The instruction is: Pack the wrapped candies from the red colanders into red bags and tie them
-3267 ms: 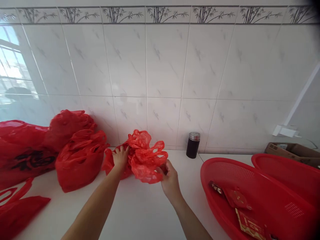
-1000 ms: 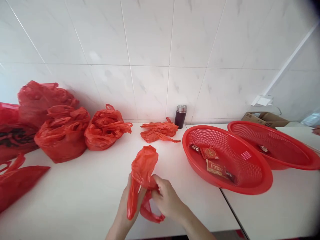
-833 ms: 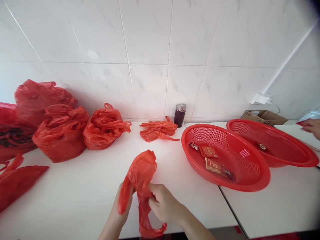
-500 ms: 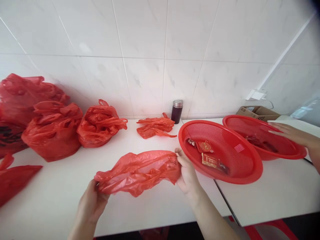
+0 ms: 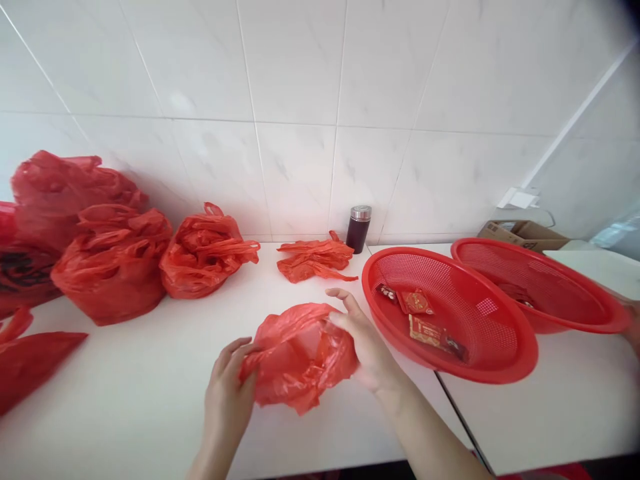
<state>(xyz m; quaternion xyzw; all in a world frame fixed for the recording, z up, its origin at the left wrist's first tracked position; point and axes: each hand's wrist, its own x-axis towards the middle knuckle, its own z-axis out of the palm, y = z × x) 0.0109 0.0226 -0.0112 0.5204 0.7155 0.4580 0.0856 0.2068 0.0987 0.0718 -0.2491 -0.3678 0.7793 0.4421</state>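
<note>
A thin red plastic bag (image 5: pixel 300 357) is spread between my hands above the white table, its mouth facing up in a rounded opening. My left hand (image 5: pixel 233 380) grips the bag's left edge, the fingertips partly hidden by the film. On the opposite side my right hand (image 5: pixel 367 347) holds the rim, with one finger stretched out above the bag. Just right of that hand stands a red plastic basket (image 5: pixel 490 280) with several small wrapped snacks (image 5: pixel 416 302) in it.
Several filled red bags (image 5: pixel 115 267) stand at the left. A crumpled red bag (image 5: pixel 315 259) lies by a dark thermos (image 5: pixel 359 230) near the tiled wall. At right are a second red basket (image 5: pixel 550 277), a cardboard box (image 5: pixel 525 233) and another person's hand (image 5: pixel 633 327).
My left hand has moved right, closer to my right one, and the bag has gone from stretched long to rounded. The other person's hand has left the second basket's far rim.
</note>
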